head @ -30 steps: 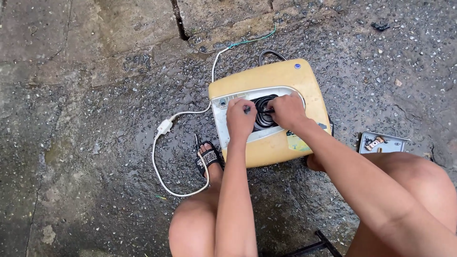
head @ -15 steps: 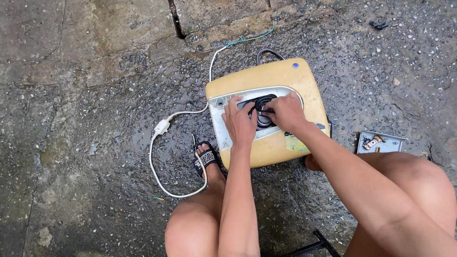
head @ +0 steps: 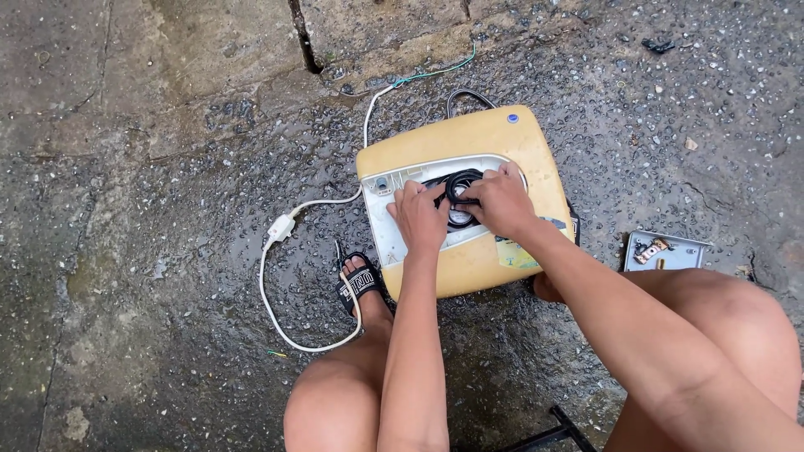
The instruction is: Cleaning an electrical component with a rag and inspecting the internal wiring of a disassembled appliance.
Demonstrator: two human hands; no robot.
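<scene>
Both hands meet at the centre of the frame, over the open side of a yellow appliance housing [head: 469, 138]. My left hand [head: 419, 216] has its fingers curled on a black rubber belt [head: 459, 180], which loops around a round part in the opening; the fingertips press on the left part of the loop. My right hand [head: 502, 201] closes on the same belt from the right, thumb and fingers pinching it. So both grips are narrow and holding the belt, and the two hands almost touch each other.

The belt sits inside a white inner panel [head: 394, 234], which fills the recessed middle of the housing. I cannot tell what the round part under the belt is, because the hands cover most of it.

The housing lies flat on wet, rough concrete ground [head: 167, 335], a little right of the centre. A white power cord [head: 266, 276] leaves its upper left corner, passes a small white connector and makes a loop to the lower left. A thin green wire [head: 435, 74] continues toward the top of the frame. Just beside the lower left corner of the housing is my foot in a black sandal [head: 360, 285]. At the right, near my knee, lies a small grey metal plate [head: 666, 251].
</scene>
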